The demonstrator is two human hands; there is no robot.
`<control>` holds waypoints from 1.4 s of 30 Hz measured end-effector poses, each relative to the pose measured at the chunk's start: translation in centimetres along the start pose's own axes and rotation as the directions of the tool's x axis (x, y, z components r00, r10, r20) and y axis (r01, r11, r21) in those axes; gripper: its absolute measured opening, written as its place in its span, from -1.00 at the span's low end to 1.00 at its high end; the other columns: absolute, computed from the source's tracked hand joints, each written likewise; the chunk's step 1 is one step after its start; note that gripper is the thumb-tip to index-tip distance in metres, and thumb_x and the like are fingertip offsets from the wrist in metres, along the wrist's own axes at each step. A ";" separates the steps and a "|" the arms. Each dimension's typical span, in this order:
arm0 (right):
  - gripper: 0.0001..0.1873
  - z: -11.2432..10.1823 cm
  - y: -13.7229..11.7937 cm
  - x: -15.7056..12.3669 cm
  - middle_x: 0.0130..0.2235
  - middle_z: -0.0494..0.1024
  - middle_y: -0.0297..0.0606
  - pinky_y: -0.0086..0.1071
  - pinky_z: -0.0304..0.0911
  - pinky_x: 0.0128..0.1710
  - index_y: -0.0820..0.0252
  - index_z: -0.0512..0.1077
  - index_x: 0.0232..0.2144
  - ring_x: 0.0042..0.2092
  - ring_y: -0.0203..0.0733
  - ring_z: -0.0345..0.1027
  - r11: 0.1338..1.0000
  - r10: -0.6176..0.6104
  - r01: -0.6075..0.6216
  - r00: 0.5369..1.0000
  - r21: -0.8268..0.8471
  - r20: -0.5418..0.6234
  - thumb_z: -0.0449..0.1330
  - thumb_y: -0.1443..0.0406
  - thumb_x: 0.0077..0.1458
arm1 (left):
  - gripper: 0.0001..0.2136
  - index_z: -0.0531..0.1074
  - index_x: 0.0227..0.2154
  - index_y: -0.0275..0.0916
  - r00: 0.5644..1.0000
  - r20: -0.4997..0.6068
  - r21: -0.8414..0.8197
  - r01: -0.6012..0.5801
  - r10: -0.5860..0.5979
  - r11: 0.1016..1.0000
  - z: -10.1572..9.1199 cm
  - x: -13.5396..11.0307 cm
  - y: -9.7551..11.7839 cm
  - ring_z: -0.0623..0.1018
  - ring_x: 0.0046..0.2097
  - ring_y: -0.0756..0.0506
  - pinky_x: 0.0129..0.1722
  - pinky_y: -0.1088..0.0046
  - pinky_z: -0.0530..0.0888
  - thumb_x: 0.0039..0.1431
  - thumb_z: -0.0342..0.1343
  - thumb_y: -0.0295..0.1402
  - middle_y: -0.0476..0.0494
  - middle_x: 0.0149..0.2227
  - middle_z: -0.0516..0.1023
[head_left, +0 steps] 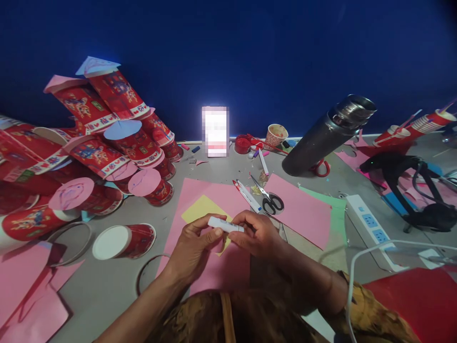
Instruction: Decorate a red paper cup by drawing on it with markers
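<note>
Between my two hands lies a small white tube like a glue stick (224,224), held level over the pink paper (228,271). My left hand (194,240) pinches its left end with thumb and fingers. At the other end, the fingers of my right hand (260,236) close round the tube. Beneath my hands a square of yellow paper (203,208) rests on the pink sheet, partly covered by them. Just beyond my right hand are black-handled scissors (272,202) and pens (247,195).
Red paper cups (117,90) with paper tops are stacked at left. One cup (139,240) lies on its side. A dark flask (321,138), a power strip (371,228) and a black headset-like device (410,186) stand right. A lit phone (215,131) leans against the blue wall.
</note>
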State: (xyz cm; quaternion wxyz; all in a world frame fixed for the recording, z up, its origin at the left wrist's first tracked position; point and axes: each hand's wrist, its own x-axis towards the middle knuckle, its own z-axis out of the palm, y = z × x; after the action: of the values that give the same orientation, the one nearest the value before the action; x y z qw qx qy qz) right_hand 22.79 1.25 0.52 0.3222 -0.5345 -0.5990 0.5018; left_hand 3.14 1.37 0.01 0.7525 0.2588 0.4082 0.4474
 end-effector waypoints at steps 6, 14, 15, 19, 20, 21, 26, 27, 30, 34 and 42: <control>-0.68 -0.3 0.2 0.2 -0.35 0.66 -0.32 -0.41 0.30 -0.41 0.15 0.61 -0.03 -0.44 -0.25 0.42 0.999 -0.048 0.047 0.996 -0.027 -0.069 0.23 0.15 0.26 | -0.50 0.75 -0.07 -0.21 0.992 -0.112 -0.081 0.052 -0.061 0.995 0.1 0.1 0.7 0.63 -0.24 -0.05 -0.23 0.50 0.56 -0.16 0.65 -0.32 -0.13 -0.19 0.73; -0.75 -0.4 0.6 0.0 -0.33 0.71 -0.23 -0.36 0.35 -0.34 0.18 0.64 -0.05 -0.39 -0.20 0.51 0.801 -0.517 0.406 0.840 -0.440 -0.166 0.19 0.23 0.41 | -0.70 0.71 -0.07 -0.27 0.958 -0.279 -0.191 0.012 -0.066 0.981 0.2 0.5 1.4 0.63 0.22 -0.25 0.16 0.34 0.60 0.11 0.43 -0.36 -0.26 0.10 0.72; -0.74 -0.2 0.6 0.0 -0.37 0.69 -0.25 -0.35 0.33 -0.35 0.18 0.63 -0.05 -0.41 -0.20 0.49 0.746 -0.568 0.447 0.814 -0.493 -0.123 0.17 0.23 0.44 | -0.70 0.70 -0.05 -0.26 0.962 -0.268 -0.185 0.003 -0.053 0.983 0.3 0.4 1.4 0.63 0.23 -0.27 0.23 0.27 0.57 0.14 0.42 -0.36 -0.25 0.07 0.73; -0.73 0.7 0.9 0.2 -0.39 0.67 -0.27 -0.32 0.27 -0.35 0.23 0.61 -0.02 -0.40 -0.20 0.50 0.566 -0.685 0.492 0.727 -0.661 -0.046 0.15 0.22 0.50 | -0.64 0.68 0.02 -0.21 0.986 -0.169 -0.189 -0.021 -0.012 0.982 0.4 0.1 0.9 0.57 0.33 -0.33 0.44 0.08 0.39 0.20 0.44 -0.20 -0.25 0.10 0.74; -0.73 0.8 1.0 0.3 -0.40 0.67 -0.27 -0.31 0.25 -0.36 0.24 0.60 -0.02 -0.41 -0.20 0.49 0.534 -0.703 0.488 0.710 -0.690 -0.043 0.16 0.22 0.50 | -0.59 0.67 0.04 -0.20 0.989 -0.144 -0.196 -0.017 -0.012 0.980 0.3 0.0 0.8 0.55 0.35 -0.34 0.47 0.06 0.35 0.18 0.47 -0.14 -0.26 0.12 0.73; -0.74 0.8 1.1 0.4 -0.40 0.66 -0.28 -0.30 0.24 -0.37 0.25 0.60 -0.02 -0.41 -0.20 0.49 0.509 -0.717 0.481 0.696 -0.714 -0.042 0.16 0.22 0.50 | -0.54 0.67 0.06 -0.20 0.993 -0.120 -0.199 -0.010 -0.014 0.980 0.1 0.0 0.7 0.53 0.37 -0.35 0.49 0.04 0.32 0.15 0.49 -0.11 -0.27 0.15 0.72; -0.74 0.7 1.2 0.6 -0.42 0.64 -0.29 -0.27 0.20 -0.38 0.26 0.60 -0.08 -0.41 -0.20 0.48 0.444 -0.744 0.470 0.668 -0.763 -0.021 0.17 0.23 0.51 | -0.45 0.65 0.11 -0.17 0.997 -0.079 -0.156 -0.004 -0.008 0.988 -0.1 0.1 0.2 0.47 0.42 -0.36 0.53 0.02 0.21 0.12 0.51 -0.03 -0.28 0.20 0.69; -0.75 0.7 1.2 0.6 -0.42 0.64 -0.29 -0.27 0.20 -0.37 0.27 0.60 -0.08 -0.40 -0.20 0.48 0.437 -0.748 0.473 0.664 -0.765 -0.017 0.17 0.23 0.51 | -0.44 0.65 0.12 -0.15 0.996 -0.085 -0.142 -0.006 -0.006 0.990 -0.1 0.0 0.2 0.47 0.42 -0.36 0.54 0.00 0.20 0.12 0.50 -0.01 -0.28 0.21 0.69; -0.75 0.7 1.3 0.6 -0.41 0.64 -0.27 -0.27 0.18 -0.36 0.26 0.59 -0.06 -0.40 -0.20 0.48 0.415 -0.752 0.468 0.659 -0.781 -0.004 0.16 0.23 0.51 | -0.42 0.61 0.19 -0.12 0.994 -0.107 -0.079 -0.021 0.013 0.997 0.3 -0.3 0.1 0.46 0.43 -0.35 0.54 -0.01 0.19 0.17 0.46 0.02 -0.28 0.27 0.64; -0.78 0.8 1.2 0.5 -0.43 0.64 -0.28 -0.26 0.13 -0.38 0.21 0.59 -0.07 -0.40 -0.20 0.46 0.384 -0.729 0.434 0.684 -0.815 0.020 0.18 0.22 0.51 | -0.37 0.53 0.27 -0.08 0.994 -0.102 0.026 -0.022 0.025 0.999 0.5 -0.5 0.2 0.48 0.42 -0.34 0.42 0.06 0.38 0.15 0.50 -0.12 -0.31 0.36 0.56; -0.81 1.3 0.6 0.1 -0.48 0.59 -0.34 -0.23 0.11 -0.38 0.21 0.60 -0.13 -0.42 -0.20 0.41 0.360 -0.757 0.437 0.653 -0.824 0.016 0.20 0.28 0.49 | -0.23 0.39 0.39 -0.14 0.978 -0.158 0.261 -0.090 0.135 0.961 0.5 -0.4 0.2 0.59 0.32 -0.30 0.37 0.15 0.43 0.20 0.45 0.00 -0.37 0.24 0.66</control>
State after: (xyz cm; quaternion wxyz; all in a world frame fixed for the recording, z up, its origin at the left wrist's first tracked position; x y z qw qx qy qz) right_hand 21.77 1.00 -0.40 0.3298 -0.4379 -0.8332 -0.0724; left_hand 3.33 1.09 0.57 0.6482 0.3352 0.5104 0.4549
